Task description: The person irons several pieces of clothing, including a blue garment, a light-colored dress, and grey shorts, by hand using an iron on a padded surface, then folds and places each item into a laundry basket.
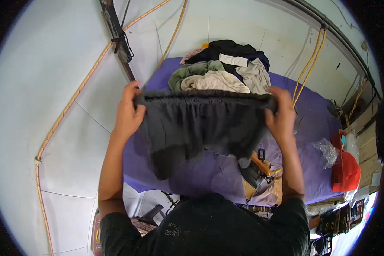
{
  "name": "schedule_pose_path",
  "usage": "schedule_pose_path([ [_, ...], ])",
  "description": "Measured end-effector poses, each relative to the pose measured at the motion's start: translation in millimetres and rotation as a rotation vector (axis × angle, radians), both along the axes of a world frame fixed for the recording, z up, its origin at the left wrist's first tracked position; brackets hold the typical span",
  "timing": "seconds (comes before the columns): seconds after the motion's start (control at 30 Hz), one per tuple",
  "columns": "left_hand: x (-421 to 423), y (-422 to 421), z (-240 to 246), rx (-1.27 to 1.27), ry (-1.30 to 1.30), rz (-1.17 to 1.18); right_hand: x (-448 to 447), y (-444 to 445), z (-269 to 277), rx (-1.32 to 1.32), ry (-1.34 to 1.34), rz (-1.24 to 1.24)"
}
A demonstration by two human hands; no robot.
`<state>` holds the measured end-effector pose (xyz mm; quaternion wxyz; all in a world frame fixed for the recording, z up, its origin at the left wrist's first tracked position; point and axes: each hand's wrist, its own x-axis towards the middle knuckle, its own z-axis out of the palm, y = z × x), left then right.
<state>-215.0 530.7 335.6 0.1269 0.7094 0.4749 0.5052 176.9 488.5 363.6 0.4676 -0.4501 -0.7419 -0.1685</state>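
Stretched between my two hands is a dark pair of shorts [204,121] with a gathered elastic waistband, held over a purple cloth-covered surface [313,128]. My left hand [129,110] grips the left end of the waistband. At the other end, my right hand [281,110] pinches the band's corner. The legs hang down, somewhat blurred. Behind the waistband lies a heap of clothes, with a green garment [195,72], a cream textured one [216,81], a light grey one [256,75] and black cloth [227,48] in it. The heap's near side is partly hidden.
An iron [252,171] with an orange handle lies near my right forearm, partly hidden by the shorts. A red bag [345,172] and clear plastic [326,152] sit at the right. Yellow ropes [308,67] hang there; a wooden post [115,28] with rope stands left.
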Motion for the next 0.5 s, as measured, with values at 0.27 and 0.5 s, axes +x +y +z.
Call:
schedule_pose_path([
  [0.27, -43.6, -71.0, -75.9, 0.243, -0.095, 0.356, 17.4, -75.9, -49.2, -0.551, 0.335, 0.031],
  [0.5, -100.6, -30.0, -46.3, 0.151, 0.408, 0.369, 24.9, -19.9, -65.9, -0.634, 0.399, 0.116],
])
